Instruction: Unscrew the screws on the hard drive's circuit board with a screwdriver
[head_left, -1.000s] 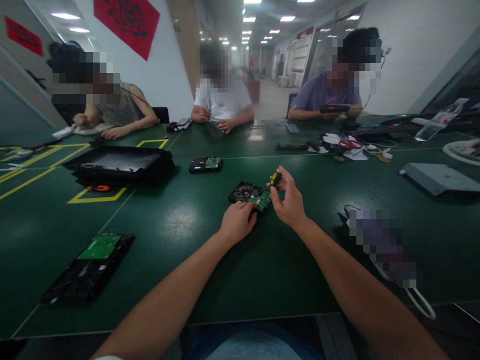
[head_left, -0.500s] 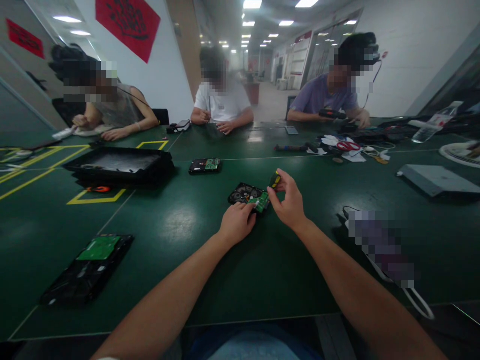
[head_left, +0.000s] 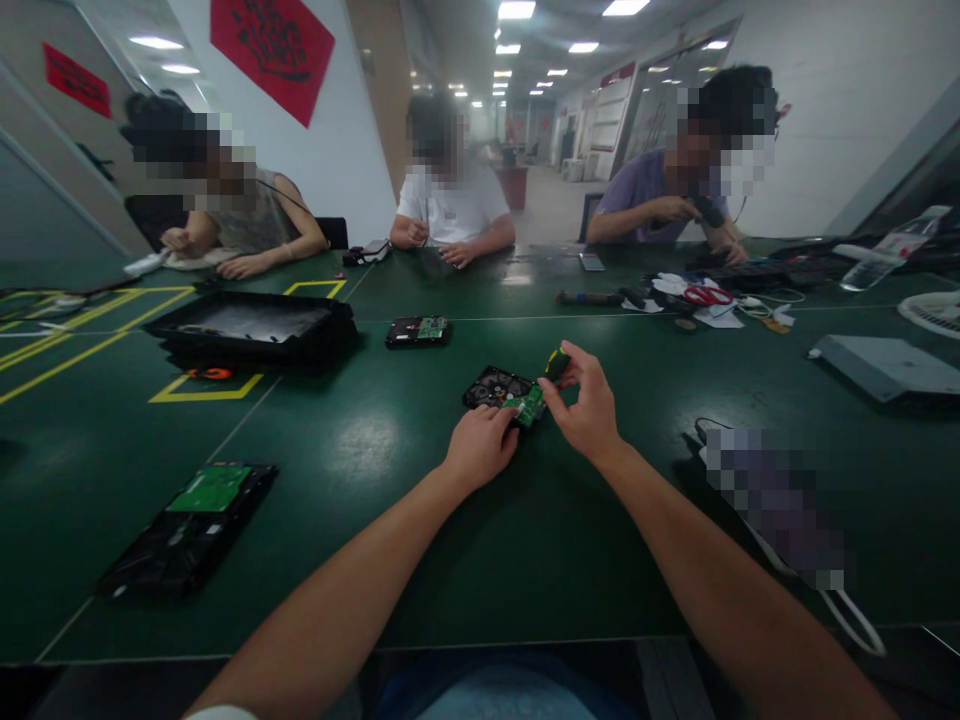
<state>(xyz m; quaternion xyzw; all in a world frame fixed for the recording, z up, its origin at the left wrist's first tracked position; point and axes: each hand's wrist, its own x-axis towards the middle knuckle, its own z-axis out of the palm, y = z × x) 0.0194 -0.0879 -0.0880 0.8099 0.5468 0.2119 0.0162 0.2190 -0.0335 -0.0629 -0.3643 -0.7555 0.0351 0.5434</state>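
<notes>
A hard drive lies on the green table in front of me, its black casing and green circuit board facing up. My left hand grips the drive's near edge, fingertips on the board. Between the thumb and fingers of my right hand is a screwdriver with a dark green and yellow handle. It is held tilted above the board's right end; its tip is too small to make out.
Another hard drive lies farther back, and a larger one at near left. A black tray stands at left. At right are a pixelated pouch-like item and a grey metal box. Several people sit across the table.
My view has turned slightly left, so the scene sits farther right. Both hands stay at the drive with the screwdriver held. The person at right has raised a dark object.
</notes>
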